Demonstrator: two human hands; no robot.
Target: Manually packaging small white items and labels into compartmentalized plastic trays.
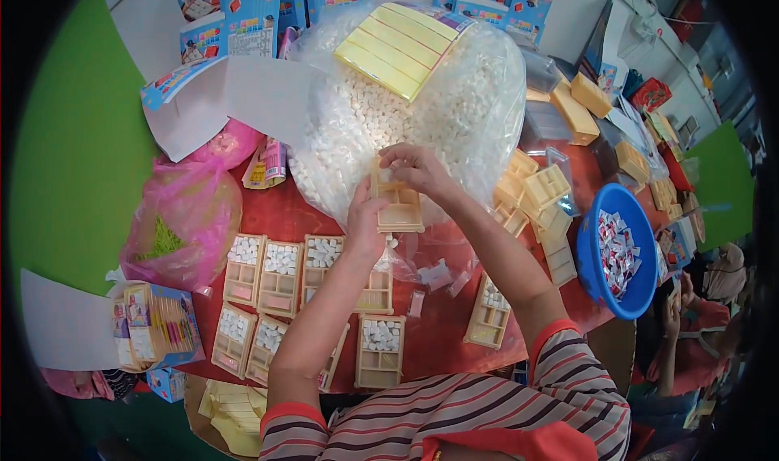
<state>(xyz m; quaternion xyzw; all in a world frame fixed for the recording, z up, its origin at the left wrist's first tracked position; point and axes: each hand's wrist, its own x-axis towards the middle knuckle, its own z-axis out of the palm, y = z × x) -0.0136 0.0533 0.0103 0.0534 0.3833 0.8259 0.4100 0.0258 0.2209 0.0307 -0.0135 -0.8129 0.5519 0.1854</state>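
Observation:
My left hand (367, 220) grips the side of a small pale wooden compartment tray (400, 217), held up in front of a big clear plastic bag (495, 79) of small white pieces (369, 112). Over the tray's upper end bends my right hand (418, 171), its fingers curled down at the top compartment. Whatever those fingertips hold is hidden. The tray's lower compartments show bare wood. Below my forearms stand several similar trays (380, 364), most with white pieces in one compartment and some with a pink item in another.
A blue basin (586, 254) of small wrapped packets stands at the right, beside stacked wooden trays (545, 187). Yellow slatted sheets (398, 47) lie on the bag. To the left are a pink plastic bag (182, 217) and an open box (174, 323). Another person (698, 331) is at far right.

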